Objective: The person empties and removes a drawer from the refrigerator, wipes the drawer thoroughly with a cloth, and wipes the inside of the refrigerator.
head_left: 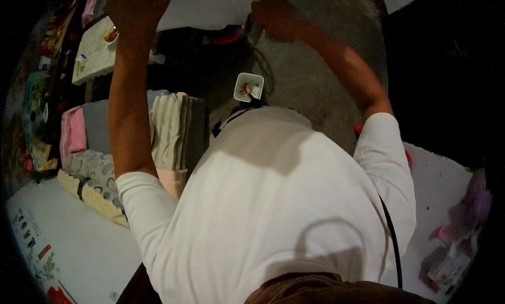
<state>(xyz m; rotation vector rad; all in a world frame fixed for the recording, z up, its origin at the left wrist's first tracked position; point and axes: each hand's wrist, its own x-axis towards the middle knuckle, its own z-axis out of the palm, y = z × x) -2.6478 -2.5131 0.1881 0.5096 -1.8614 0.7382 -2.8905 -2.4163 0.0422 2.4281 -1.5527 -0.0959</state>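
My left hand point(139, 7) is raised at the top left, fingers curled closed and partly cut off by the frame edge. Whatever it may hold is out of sight. Near the top middle, my right hand point(279, 19) is dark and blurred, closed around a narrow greyish object point(255, 33) whose kind I cannot make out. Below it, a small white square tub point(236, 88) with bits of something inside stands on the grey floor point(310, 78), beyond the front of my white shirt point(273, 199).
Left of me are a white table point(97, 51) with small items, folded striped cloth point(168, 120), a pink cloth point(74, 130) and a patterned roll point(92, 167). A black cord point(391, 235) runs along my right side. Pink items point(444, 233) lie at the lower right.
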